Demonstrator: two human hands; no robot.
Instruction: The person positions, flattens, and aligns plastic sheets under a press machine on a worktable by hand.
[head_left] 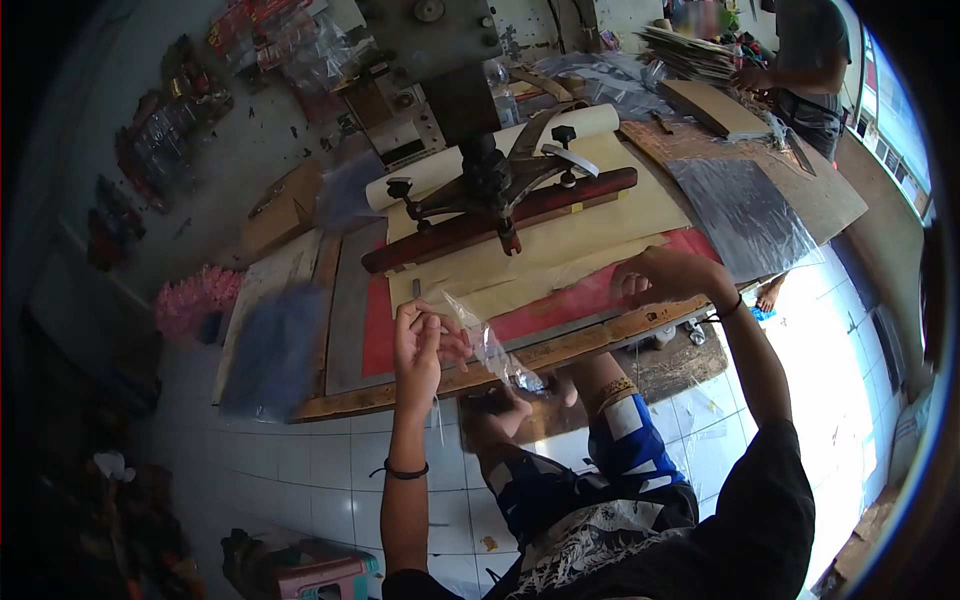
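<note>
A crumpled strip of clear plastic film (pixel 490 352) hangs from my left hand (pixel 422 350), whose fingers are bent together at its upper end. The strip slants down past the front edge of the worktable (pixel 450 385). My right hand (pixel 662 277) is over the right part of a red mat (pixel 540 312), fingers curled downward; anything in them is hidden. Beyond both hands, a press machine (pixel 490 180) with a long dark red bar (pixel 520 215) stands across a yellowish sheet (pixel 560 250) on the table.
A stack of clear plastic sheets (pixel 745 215) lies at the right, and bluish plastic (pixel 270 350) at the left. A white roll (pixel 590 122) lies behind the bar. Another person (pixel 810 75) stands at the far right beside cardboard (pixel 715 108). A pink stool (pixel 325 580) is at lower left.
</note>
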